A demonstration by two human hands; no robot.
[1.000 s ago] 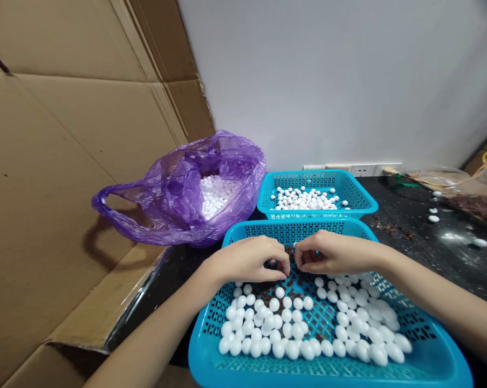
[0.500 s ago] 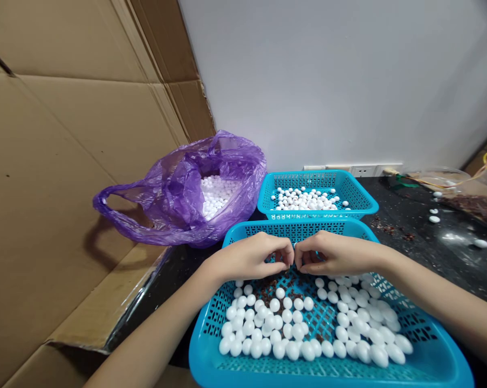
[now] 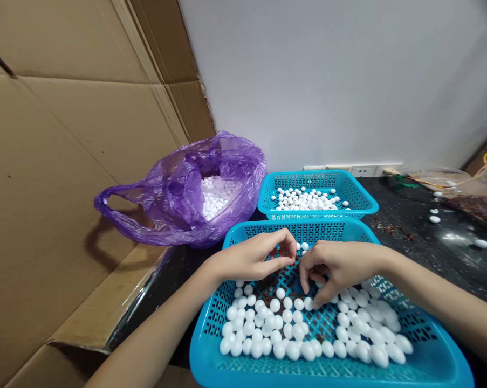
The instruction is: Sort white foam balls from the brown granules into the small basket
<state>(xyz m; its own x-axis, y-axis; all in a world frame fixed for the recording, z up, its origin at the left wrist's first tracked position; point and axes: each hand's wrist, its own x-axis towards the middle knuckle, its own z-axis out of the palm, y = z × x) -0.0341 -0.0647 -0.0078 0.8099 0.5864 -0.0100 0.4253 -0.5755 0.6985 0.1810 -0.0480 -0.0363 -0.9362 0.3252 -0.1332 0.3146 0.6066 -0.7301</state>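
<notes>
Many white balls (image 3: pixel 294 350) lie in the near blue plastic basket (image 3: pixel 328 380), along with dark brown crumbs (image 3: pixel 267 293). Over the basket's far half, my left hand (image 3: pixel 263 253) is closed in a pinch, thumb to fingertips; what it holds, if anything, is too small to make out. Just right of it, my right hand (image 3: pixel 334 269) reaches down with thumb and index finger apart. Its fingertips are close to a single white ball (image 3: pixel 308 303) near the basket's middle; I cannot tell whether they touch it.
A second blue basket (image 3: pixel 368 207) with more white balls stands behind. To its left sits an open purple plastic bag (image 3: pixel 174 199) of white balls. Cardboard (image 3: pixel 57 161) walls the left side. A few loose balls (image 3: pixel 434 219), cables and a clear bag of brown bits (image 3: pixel 478 207) lie right.
My right hand has moved away from my left, down and slightly right, and its fingers have spread. My left hand has hardly moved. Small white balls behind the hands now show.
</notes>
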